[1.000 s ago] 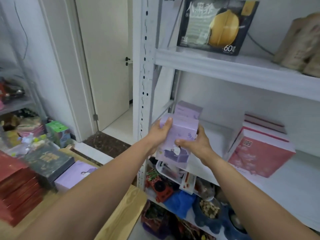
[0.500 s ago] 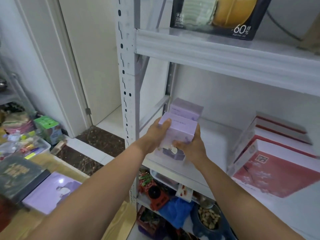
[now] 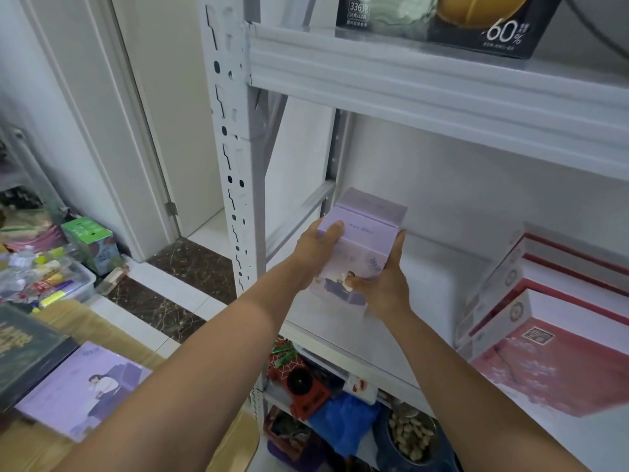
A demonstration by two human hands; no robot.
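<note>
Hands: left hand (image 3: 315, 248) curled over the upper left corner of a lavender carton (image 3: 357, 253); right hand (image 3: 384, 284) clasping its lower right side, thumb laid across the printed front.

Item: lavender carton, upright, tall for its footprint, gripped between both hands.

Location: left end of the middle shelf (image 3: 425, 301) of a white metal rack, near the front lip and just right of the rack post (image 3: 235, 199). Whether its base already rests on the board cannot be told.

Adjacent stock: second lavender carton (image 3: 374, 206) directly behind, touching or nearly so; red-and-white gift boxes (image 3: 544, 352) well apart to the right.

Hazards, as judged:
- Release with the base overhanging the lip: carton likely tips forward onto the lower shelf, where a bowl of peanuts (image 3: 410, 437) sits.
- Pushing back too hard: rear carton may be driven against the wall or skewed.
- Open left side: only a diagonal brace (image 3: 299, 212) closes that end, so a leftward nudge could send either carton through the gap.
- Uneven let-go: one hand leaving first may twist the tall carton over.
</note>
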